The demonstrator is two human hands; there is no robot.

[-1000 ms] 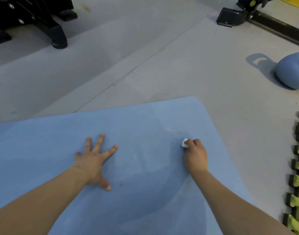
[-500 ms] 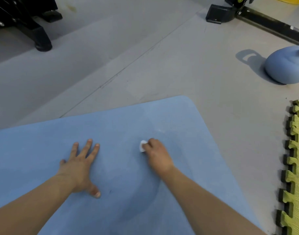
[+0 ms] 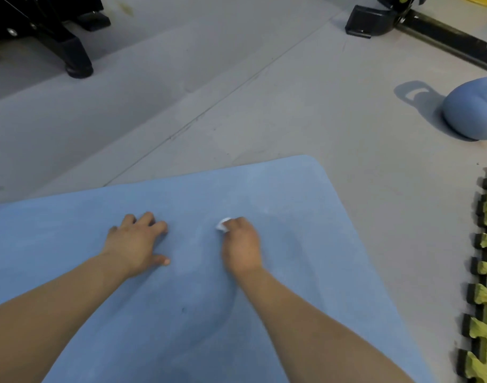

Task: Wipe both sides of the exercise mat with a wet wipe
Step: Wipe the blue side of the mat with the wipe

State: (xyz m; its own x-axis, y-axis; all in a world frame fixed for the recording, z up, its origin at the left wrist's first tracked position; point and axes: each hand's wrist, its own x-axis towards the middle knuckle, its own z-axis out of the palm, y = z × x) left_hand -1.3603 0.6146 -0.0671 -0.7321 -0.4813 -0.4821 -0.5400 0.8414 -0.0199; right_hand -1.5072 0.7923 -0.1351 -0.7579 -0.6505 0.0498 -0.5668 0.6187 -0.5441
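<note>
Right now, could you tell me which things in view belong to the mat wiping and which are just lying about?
Part of the job:
- blue mat, flat on the floor
- wet wipe, bunched in the right hand
- left hand, resting on the mat

Just lying about:
- blue kettlebell
- green foam tiles
- black equipment foot
- black frame bar

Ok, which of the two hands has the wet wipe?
The right hand: its fingers curl round the white wet wipe on the blue exercise mat. The left hand only rests on the mat, holding nothing.
</note>
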